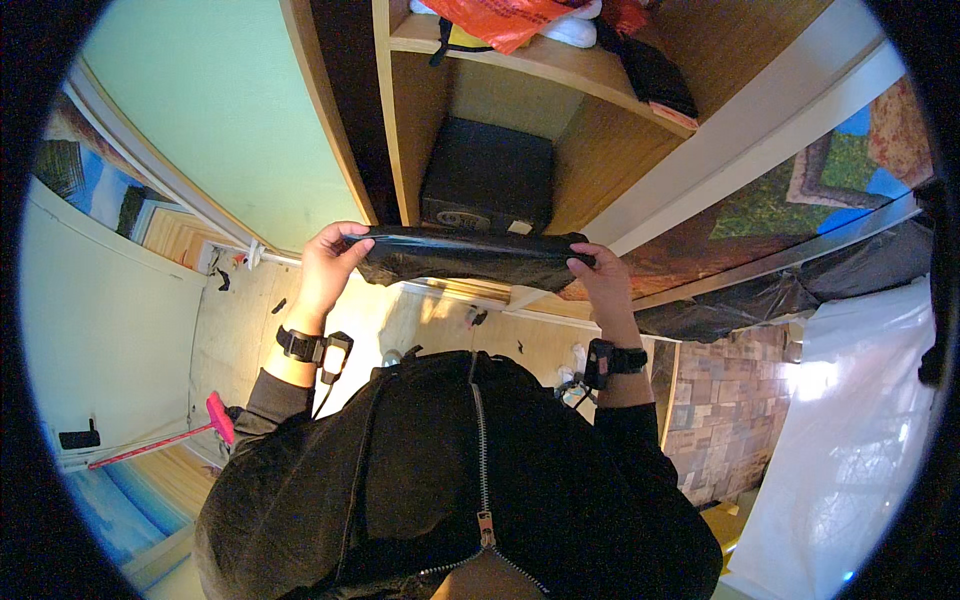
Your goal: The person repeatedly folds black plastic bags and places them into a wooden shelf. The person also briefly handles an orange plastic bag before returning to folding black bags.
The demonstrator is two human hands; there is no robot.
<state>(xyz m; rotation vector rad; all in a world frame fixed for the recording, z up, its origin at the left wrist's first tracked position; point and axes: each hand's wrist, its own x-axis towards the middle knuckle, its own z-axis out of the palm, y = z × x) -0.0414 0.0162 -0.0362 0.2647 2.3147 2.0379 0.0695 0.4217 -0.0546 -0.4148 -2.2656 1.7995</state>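
Observation:
A strip of thin black material, which looks like folded plastic or fabric (469, 259), is stretched level in front of my chest. My left hand (337, 259) pinches its left end between thumb and fingers. At the right end, my right hand (596, 270) holds it in the same way. The piece hangs a little below the line between both hands. Behind it, a black box (487, 176) stands inside a wooden cabinet compartment. I cannot tell whether the strip touches the cabinet.
A wooden shelf (525, 64) above holds a red plastic bag (487, 19) and dark cloth. A green panel (225, 127) stands at left. Small black scraps lie on the floor (247, 322). A pink-headed broom or squeegee (219, 418) is at lower left, white sheeting (847, 435) at right.

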